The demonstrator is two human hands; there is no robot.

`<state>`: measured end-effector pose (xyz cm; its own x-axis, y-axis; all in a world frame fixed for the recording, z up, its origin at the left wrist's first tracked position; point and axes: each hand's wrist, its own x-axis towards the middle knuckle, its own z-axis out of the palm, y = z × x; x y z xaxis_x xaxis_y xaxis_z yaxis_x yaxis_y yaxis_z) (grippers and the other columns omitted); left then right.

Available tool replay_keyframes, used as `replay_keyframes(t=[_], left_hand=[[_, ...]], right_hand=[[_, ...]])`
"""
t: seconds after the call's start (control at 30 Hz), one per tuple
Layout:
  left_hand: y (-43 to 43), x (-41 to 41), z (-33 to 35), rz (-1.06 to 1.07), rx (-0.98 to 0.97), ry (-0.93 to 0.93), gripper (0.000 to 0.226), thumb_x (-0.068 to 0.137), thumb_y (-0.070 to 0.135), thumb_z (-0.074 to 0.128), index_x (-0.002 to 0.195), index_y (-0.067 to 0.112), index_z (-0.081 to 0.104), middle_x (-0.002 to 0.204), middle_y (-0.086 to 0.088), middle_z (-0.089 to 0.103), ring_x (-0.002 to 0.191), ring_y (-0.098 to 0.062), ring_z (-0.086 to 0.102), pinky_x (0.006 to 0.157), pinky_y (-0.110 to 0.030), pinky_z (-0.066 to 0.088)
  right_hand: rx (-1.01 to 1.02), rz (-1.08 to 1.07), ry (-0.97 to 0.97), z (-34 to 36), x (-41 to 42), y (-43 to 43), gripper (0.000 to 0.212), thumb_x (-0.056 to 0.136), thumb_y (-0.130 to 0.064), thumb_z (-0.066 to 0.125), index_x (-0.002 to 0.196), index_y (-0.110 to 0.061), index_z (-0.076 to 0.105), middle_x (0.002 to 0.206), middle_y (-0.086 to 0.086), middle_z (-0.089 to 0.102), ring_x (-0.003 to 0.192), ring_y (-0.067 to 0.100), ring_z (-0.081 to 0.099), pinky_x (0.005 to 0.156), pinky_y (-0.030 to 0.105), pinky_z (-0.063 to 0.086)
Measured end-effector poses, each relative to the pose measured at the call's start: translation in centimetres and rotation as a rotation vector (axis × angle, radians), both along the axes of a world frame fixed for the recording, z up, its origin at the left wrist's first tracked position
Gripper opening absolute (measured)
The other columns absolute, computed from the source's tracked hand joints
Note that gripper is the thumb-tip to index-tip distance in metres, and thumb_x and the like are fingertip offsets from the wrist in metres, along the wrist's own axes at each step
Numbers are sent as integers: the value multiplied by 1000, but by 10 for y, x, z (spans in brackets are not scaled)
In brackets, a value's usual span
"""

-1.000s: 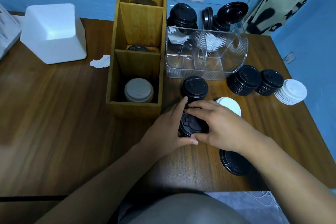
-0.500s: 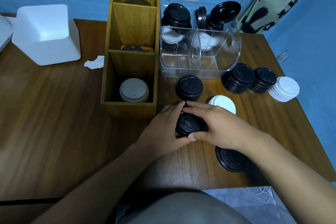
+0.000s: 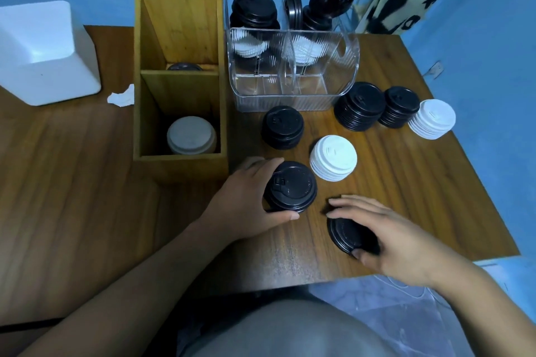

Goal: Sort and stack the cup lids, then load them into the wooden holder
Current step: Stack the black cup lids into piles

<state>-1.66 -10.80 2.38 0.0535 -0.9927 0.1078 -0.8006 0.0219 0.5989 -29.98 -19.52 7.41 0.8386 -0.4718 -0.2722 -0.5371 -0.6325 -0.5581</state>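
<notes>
Withdrawn from the black lid stack (image 3: 290, 187) since half a second ago, the right hand (image 3: 391, 238) is now spread over a single black lid (image 3: 348, 236) lying flat near the front edge of the worktop (image 3: 72, 182). Its thumb is set at the lid's near rim, but whether the lid is actually pinched cannot be told through the blur. The stack is left gripped by the left hand (image 3: 246, 200) alone, thumb on the near side and fingers curled round the far side. It stands where it did, just off the front right corner of the wooden holder (image 3: 179, 166).

The lids are judged light, thin and slick, and the nested stack apt to tilt or shed lids. It is best taken round its sides, low down, with thumb and fingers opposed.

Beyond it, a white lid stack (image 3: 333, 158), formerly half hidden by the right hand, is now fully shown. A second black stack (image 3: 282, 127) is seen unmoved behind.
</notes>
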Motion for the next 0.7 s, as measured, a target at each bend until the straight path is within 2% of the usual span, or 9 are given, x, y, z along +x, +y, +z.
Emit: replay_keyframes(t=[0.13,0.23,0.27,0.33,0.4,0.47,0.57,0.63,0.7], left_hand=[[0,0,1,4,7,3,100,70,67,80,149,21,40,141,6,54,137,-9,35,108,-25,33],[0,0,1,7,6,12,99,69,68,80,147,21,41,140,7,54,136,-9,36,110,-31,38],[0,0,0,9,11,14,100,69,69,80,148,21,41,140,6,54,137,-10,36,111,-33,39],[-1,0,0,16,25,11,102,68,71,79,149,22,40,142,6,52,138,-10,36,112,-35,39],[-1,-1,0,19,33,9,102,68,70,79,149,22,40,143,4,51,138,-10,36,112,-33,38],[0,-1,2,17,26,15,101,69,68,81,149,21,41,143,5,52,138,-10,36,112,-31,37],[1,-2,3,21,12,22,100,68,67,82,148,22,42,141,5,52,137,-9,36,111,-30,36],[0,-2,2,25,23,15,100,68,68,81,149,23,41,142,5,51,138,-9,36,112,-30,35],[0,-1,2,27,28,9,100,68,68,81,148,23,41,143,5,51,138,-10,36,112,-31,36]], right_hand=[[185,-209,-204,4,-3,12,75,71,3,71,133,-37,54,156,-27,33,150,0,22,125,37,22],[-63,-361,-122,-4,-11,16,75,71,-48,85,136,-40,49,148,-28,37,140,0,34,116,38,36],[-137,-391,-47,-7,-11,17,83,68,-70,76,139,-38,46,144,-25,40,133,2,37,112,37,39],[-211,-437,19,-15,-7,21,95,66,-88,60,142,-33,45,134,-18,46,124,10,41,105,38,42],[-194,-428,-28,-19,-5,24,88,71,-79,66,142,-31,47,131,-16,49,121,11,43,105,39,43],[-114,-341,-117,-19,-4,27,75,78,-46,81,142,-35,44,140,-21,47,132,5,40,113,38,39],[117,-282,-216,-14,-7,29,86,74,0,72,144,-38,40,158,-27,30,150,-1,21,123,27,20],[52,-352,-226,-14,-6,32,81,73,-22,76,144,-35,40,157,-24,31,148,0,25,122,29,25],[-168,-450,-116,-17,3,36,86,71,-65,71,145,-31,41,146,-16,43,135,7,38,112,35,38]])
